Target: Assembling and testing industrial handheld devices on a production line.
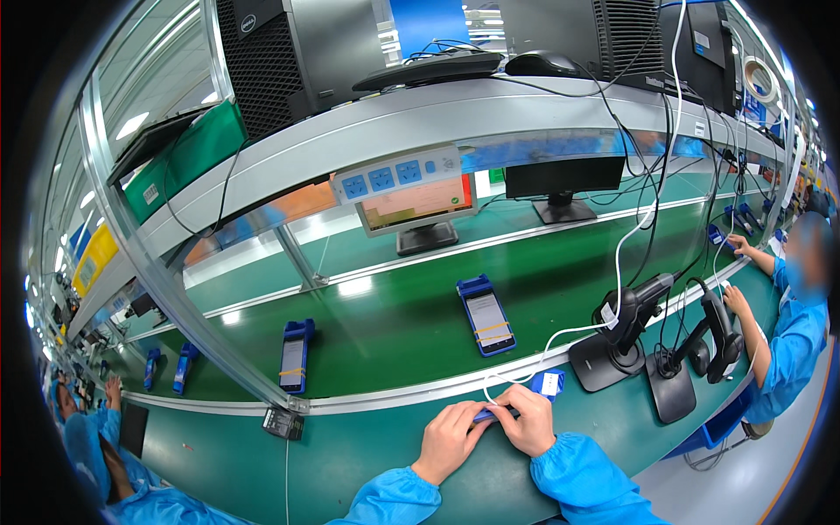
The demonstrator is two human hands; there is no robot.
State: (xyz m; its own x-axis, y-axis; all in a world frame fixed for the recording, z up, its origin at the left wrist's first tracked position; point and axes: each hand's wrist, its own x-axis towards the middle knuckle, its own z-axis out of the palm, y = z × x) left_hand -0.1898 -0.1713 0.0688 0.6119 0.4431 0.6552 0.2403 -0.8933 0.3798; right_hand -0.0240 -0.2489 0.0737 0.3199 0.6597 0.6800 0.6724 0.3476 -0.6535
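Note:
My left hand (448,442) and my right hand (527,422) meet above the near green bench, fingers pinched around the narrow end of a blue handheld terminal (484,415). A white cable (518,379) loops down to that end, between my fingertips; its plug is hidden by them. Beyond my right hand shows a blue block with a white label (549,385); whether it belongs to the same terminal I cannot tell, since the hand covers the part between.
Blue handheld terminals with yellow bands (488,319) (295,357) lie on the green conveyor (376,328). Barcode scanners on stands (604,360) are at my right, with hanging cables. A metal post (175,289) rises at left. Co-workers sit on both sides. Monitors (418,210) stand beneath the shelf.

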